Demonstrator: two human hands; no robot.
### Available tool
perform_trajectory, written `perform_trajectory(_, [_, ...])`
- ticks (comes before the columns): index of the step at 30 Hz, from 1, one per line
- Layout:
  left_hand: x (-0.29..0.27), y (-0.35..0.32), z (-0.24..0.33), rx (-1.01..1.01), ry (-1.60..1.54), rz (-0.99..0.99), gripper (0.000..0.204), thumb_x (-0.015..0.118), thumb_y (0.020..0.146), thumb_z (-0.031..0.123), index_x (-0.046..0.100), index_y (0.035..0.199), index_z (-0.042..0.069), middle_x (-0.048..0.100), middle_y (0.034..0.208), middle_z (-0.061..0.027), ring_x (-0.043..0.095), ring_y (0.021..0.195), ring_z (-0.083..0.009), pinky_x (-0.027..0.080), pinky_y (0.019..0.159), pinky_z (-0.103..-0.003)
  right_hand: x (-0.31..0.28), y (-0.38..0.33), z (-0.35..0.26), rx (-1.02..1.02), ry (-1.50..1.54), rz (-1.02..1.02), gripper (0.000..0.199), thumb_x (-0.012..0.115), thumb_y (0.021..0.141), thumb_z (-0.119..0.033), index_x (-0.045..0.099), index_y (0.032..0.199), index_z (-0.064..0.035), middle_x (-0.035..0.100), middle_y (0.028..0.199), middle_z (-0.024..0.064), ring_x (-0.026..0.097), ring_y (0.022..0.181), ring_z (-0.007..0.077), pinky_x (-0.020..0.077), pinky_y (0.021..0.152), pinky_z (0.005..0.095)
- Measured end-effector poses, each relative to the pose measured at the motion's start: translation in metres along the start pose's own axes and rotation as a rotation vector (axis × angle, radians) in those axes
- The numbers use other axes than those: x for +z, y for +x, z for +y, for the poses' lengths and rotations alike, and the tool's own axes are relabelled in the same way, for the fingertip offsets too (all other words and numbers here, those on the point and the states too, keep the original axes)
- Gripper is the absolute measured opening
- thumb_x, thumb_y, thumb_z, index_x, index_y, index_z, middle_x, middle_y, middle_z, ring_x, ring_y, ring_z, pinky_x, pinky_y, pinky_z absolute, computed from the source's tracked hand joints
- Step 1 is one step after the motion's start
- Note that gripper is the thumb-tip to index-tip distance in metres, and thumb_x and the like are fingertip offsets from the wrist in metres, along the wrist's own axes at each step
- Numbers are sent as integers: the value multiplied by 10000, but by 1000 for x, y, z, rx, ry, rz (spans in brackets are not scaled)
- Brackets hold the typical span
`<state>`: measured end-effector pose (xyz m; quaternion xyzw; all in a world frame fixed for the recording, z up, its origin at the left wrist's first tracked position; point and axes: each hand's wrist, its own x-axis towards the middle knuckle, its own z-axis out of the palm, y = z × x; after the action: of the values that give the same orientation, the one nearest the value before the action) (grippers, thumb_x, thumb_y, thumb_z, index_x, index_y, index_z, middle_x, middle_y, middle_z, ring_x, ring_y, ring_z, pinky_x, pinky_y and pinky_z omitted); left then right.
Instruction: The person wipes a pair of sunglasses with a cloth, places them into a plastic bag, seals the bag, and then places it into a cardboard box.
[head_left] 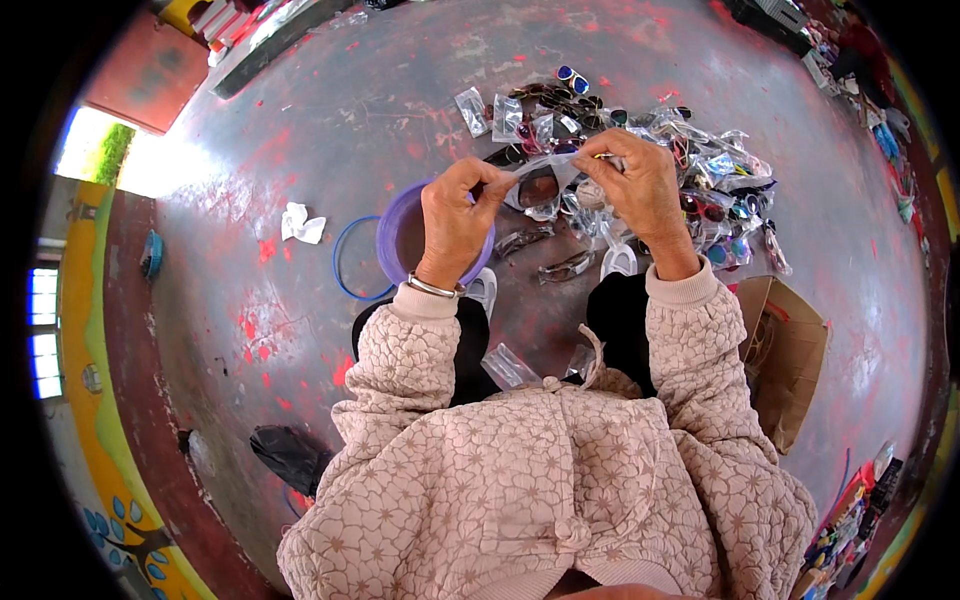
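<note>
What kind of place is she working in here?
Likely an informal packing spot on a worn concrete floor: a sunglasses pile, a cardboard box, and both hands bagging one pair.

You are sitting on the bare concrete floor (330,130) of an informal packing workshop, its grey surface blotched with red paint. A heap of sunglasses in clear plastic sleeves (690,170) lies spread on the ground, with an open cardboard box (790,350) beside you. Painted walls (85,330) ring the room, and daylight enters through a doorway (120,155).
</note>
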<state>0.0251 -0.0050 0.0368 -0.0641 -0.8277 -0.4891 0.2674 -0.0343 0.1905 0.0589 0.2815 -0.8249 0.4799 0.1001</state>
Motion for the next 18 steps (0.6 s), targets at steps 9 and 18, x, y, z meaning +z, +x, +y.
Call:
perform_trajectory(9, [3, -3, -6, 168, 111, -3, 98, 678, 758, 78, 606, 733, 17, 601, 647, -53, 517, 583, -76, 406, 529, -232, 9, -3, -4, 56, 61, 10, 126, 643, 739, -91, 644, 838, -12, 635, 720, 101, 592, 601, 183, 442, 558, 277])
perform_trajectory(18, [4, -7, -16, -273, -426, -176, 177, 604, 852, 166, 604, 740, 29, 593, 686, 24, 493, 668, -36, 384, 621, -193, 8, -1, -2, 83, 93, -152, 135, 624, 761, -114, 624, 794, 17, 612, 675, 133, 575, 568, 225, 427, 542, 301])
